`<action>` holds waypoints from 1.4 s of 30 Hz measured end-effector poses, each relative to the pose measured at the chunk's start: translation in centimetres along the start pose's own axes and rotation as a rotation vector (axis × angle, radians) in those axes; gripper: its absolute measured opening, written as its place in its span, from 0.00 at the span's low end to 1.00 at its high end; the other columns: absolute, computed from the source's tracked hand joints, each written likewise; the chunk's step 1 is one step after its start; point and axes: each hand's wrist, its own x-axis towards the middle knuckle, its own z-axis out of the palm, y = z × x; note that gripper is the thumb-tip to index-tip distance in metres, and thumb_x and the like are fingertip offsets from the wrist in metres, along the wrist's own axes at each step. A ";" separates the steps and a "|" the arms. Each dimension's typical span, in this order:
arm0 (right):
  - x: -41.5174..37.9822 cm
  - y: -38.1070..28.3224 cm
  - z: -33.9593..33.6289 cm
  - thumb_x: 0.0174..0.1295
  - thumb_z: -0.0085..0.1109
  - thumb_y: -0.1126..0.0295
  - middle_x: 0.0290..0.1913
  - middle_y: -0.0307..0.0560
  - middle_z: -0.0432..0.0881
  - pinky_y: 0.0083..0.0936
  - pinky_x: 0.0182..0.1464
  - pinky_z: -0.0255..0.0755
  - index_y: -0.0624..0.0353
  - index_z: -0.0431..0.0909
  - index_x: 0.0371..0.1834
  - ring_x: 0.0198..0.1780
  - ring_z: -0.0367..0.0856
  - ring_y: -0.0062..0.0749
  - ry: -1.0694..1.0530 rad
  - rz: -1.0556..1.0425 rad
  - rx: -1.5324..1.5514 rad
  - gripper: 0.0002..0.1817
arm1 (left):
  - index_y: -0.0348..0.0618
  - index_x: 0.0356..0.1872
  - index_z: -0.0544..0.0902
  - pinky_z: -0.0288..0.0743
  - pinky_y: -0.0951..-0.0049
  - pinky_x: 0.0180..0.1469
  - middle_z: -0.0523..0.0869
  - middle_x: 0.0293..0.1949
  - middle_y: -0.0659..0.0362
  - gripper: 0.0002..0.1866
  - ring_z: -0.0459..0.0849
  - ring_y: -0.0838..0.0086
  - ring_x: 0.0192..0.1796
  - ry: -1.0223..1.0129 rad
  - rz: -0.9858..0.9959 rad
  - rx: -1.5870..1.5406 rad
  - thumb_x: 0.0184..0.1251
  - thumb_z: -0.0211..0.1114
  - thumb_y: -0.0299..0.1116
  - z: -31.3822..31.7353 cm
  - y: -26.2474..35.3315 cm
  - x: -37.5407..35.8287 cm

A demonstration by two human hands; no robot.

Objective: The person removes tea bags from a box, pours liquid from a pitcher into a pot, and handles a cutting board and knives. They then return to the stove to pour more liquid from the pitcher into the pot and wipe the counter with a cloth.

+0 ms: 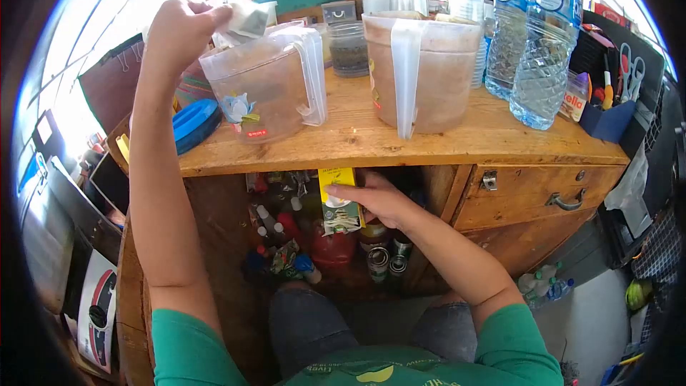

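My left hand (182, 32) is raised over the left plastic pitcher (264, 89), its fingers closed on a small pale packet (249, 20) with a dark patch. The packet is at the pitcher's rim. Below the tabletop edge, my right hand (379, 200) grips a yellow and green box (339, 200), its thumb across the front, before the open cabinet. To the right of the first pitcher stands a second translucent pitcher (446, 75) with a white handle. Both pitchers look brownish inside.
A blue lid (194, 125) lies left on the wooden tabletop (343, 141). Water bottles (547, 50), a lidded dark jar (349, 50) and a blue holder (607, 120) with scissors stand there too. Cans (379, 261) and bottles fill the cabinet. A drawer (536, 196) is at right.
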 end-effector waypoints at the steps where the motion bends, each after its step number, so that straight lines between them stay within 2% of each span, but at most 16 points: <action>1: 0.2 0.2 0.0 0.63 0.67 0.51 0.48 0.40 0.84 0.21 0.32 0.77 0.55 0.74 0.61 0.44 0.83 0.22 0.007 0.005 0.012 0.29 | 0.31 0.36 0.90 0.76 0.67 0.36 0.86 0.22 0.52 0.23 0.82 0.70 0.25 -0.067 0.030 0.020 0.56 0.70 0.46 0.1 -0.2 0.2; 11: 0.1 -0.1 0.1 0.62 0.68 0.49 0.50 0.42 0.84 0.23 0.34 0.79 0.56 0.72 0.64 0.46 0.84 0.24 0.006 0.010 0.017 0.32 | 0.32 0.32 0.90 0.76 0.67 0.31 0.84 0.19 0.51 0.26 0.82 0.69 0.22 -0.001 0.141 0.112 0.58 0.72 0.52 1.7 -1.6 0.5; 15: -0.1 -0.3 0.3 0.62 0.67 0.50 0.50 0.43 0.84 0.23 0.33 0.79 0.56 0.72 0.64 0.45 0.85 0.24 -0.016 0.013 0.063 0.32 | 0.33 0.34 0.90 0.78 0.68 0.34 0.88 0.24 0.49 0.26 0.85 0.67 0.26 -0.089 -0.001 0.194 0.59 0.71 0.53 0.6 0.2 -1.0; 17: 0.2 0.3 0.0 0.62 0.66 0.48 0.50 0.40 0.84 0.27 0.37 0.80 0.53 0.72 0.63 0.46 0.84 0.23 0.023 0.023 0.086 0.32 | 0.31 0.34 0.89 0.79 0.68 0.39 0.89 0.27 0.48 0.26 0.87 0.66 0.30 0.303 0.179 0.067 0.60 0.72 0.52 -0.1 0.3 -3.8; 19: 0.8 0.7 -0.2 0.64 0.64 0.49 0.51 0.42 0.83 0.31 0.42 0.82 0.55 0.71 0.65 0.48 0.85 0.28 0.022 0.046 0.143 0.31 | 0.32 0.36 0.88 0.79 0.66 0.46 0.89 0.32 0.48 0.23 0.87 0.63 0.37 0.501 0.125 -0.115 0.59 0.75 0.48 -0.9 1.9 -9.2; 21: 0.2 -0.2 0.2 0.67 0.62 0.52 0.51 0.45 0.83 0.37 0.45 0.84 0.57 0.71 0.65 0.50 0.85 0.31 -0.052 0.015 0.366 0.29 | 0.36 0.36 0.87 0.77 0.59 0.52 0.88 0.38 0.49 0.14 0.86 0.59 0.41 0.768 0.289 -0.295 0.56 0.75 0.37 1.6 2.7 -15.3; 24: 0.5 0.2 -0.2 0.68 0.61 0.57 0.54 0.47 0.81 0.43 0.47 0.85 0.59 0.70 0.64 0.51 0.85 0.35 -0.077 -0.017 0.513 0.26 | 0.37 0.37 0.84 0.71 0.46 0.60 0.87 0.47 0.47 0.13 0.82 0.52 0.52 0.288 0.488 -0.127 0.46 0.66 0.25 5.1 2.7 -24.9; 27: 0.6 1.1 -0.3 0.68 0.63 0.57 0.54 0.47 0.81 0.41 0.47 0.84 0.59 0.71 0.63 0.52 0.83 0.34 -0.020 -0.019 0.421 0.26 | 0.38 0.55 0.82 0.74 0.52 0.58 0.80 0.59 0.42 0.31 0.81 0.45 0.52 0.066 0.278 -0.107 0.47 0.78 0.39 11.4 3.0 -29.4; 33: 0.1 1.6 0.4 0.65 0.66 0.52 0.57 0.49 0.79 0.40 0.44 0.84 0.61 0.72 0.62 0.57 0.79 0.32 -0.068 0.057 0.275 0.30 | 0.37 0.57 0.82 0.79 0.62 0.56 0.81 0.58 0.39 0.29 0.84 0.47 0.53 0.024 -0.021 -0.305 0.51 0.77 0.34 14.5 0.1 -31.6; 36: -0.4 1.4 0.2 0.64 0.65 0.46 0.60 0.60 0.77 0.40 0.46 0.84 0.69 0.70 0.63 0.60 0.80 0.41 -0.151 0.192 -0.168 0.38 | 0.33 0.57 0.80 0.82 0.71 0.47 0.86 0.52 0.46 0.24 0.86 0.68 0.50 0.044 -0.112 -0.461 0.57 0.72 0.23 14.8 -3.9 -32.1; 37: -0.9 0.9 0.1 0.64 0.65 0.46 0.60 0.60 0.77 0.40 0.46 0.84 0.69 0.70 0.63 0.60 0.80 0.41 -0.146 0.195 -0.168 0.38 | 0.35 0.55 0.82 0.81 0.70 0.49 0.87 0.49 0.46 0.23 0.88 0.68 0.49 0.004 -0.358 -0.563 0.56 0.71 0.25 15.1 -5.4 -32.7; 38: -1.5 0.5 0.2 0.64 0.65 0.46 0.58 0.60 0.78 0.39 0.45 0.84 0.67 0.70 0.63 0.57 0.81 0.42 -0.312 0.121 -0.313 0.36 | 0.35 0.54 0.83 0.81 0.72 0.46 0.88 0.44 0.49 0.20 0.86 0.75 0.46 0.000 -0.529 -0.708 0.58 0.70 0.25 15.8 -7.7 -33.3; 39: -2.1 0.1 0.4 0.65 0.64 0.46 0.56 0.59 0.80 0.37 0.45 0.85 0.66 0.71 0.62 0.55 0.83 0.42 -0.479 0.046 -0.456 0.35 | 0.34 0.52 0.83 0.80 0.74 0.44 0.89 0.40 0.51 0.19 0.85 0.78 0.43 -0.092 -0.632 -0.505 0.58 0.70 0.25 14.9 -9.3 -33.0; 40: -2.9 -0.2 1.1 0.62 0.67 0.54 0.47 0.54 0.84 0.31 0.42 0.85 0.63 0.76 0.56 0.47 0.86 0.36 -0.398 -0.436 -0.625 0.27 | 0.34 0.52 0.84 0.80 0.73 0.44 0.89 0.37 0.50 0.20 0.85 0.77 0.41 0.041 -0.519 -0.475 0.57 0.71 0.27 16.5 -12.5 -33.7; 41: -4.9 -1.7 1.8 0.58 0.69 0.59 0.42 0.50 0.83 0.28 0.40 0.84 0.60 0.79 0.51 0.42 0.85 0.33 -0.348 -0.707 -1.001 0.22 | 0.36 0.53 0.84 0.80 0.67 0.48 0.89 0.40 0.47 0.22 0.88 0.68 0.43 0.026 -0.567 -0.288 0.55 0.73 0.29 17.8 -15.9 -34.3; 42: -7.5 -3.5 2.4 0.53 0.71 0.64 0.37 0.45 0.83 0.26 0.38 0.83 0.58 0.81 0.46 0.38 0.84 0.29 -0.282 -0.975 -1.378 0.18 | 0.35 0.53 0.84 0.80 0.68 0.47 0.89 0.39 0.46 0.22 0.88 0.69 0.43 -0.018 -0.558 -0.186 0.55 0.73 0.30 19.3 -19.3 -35.0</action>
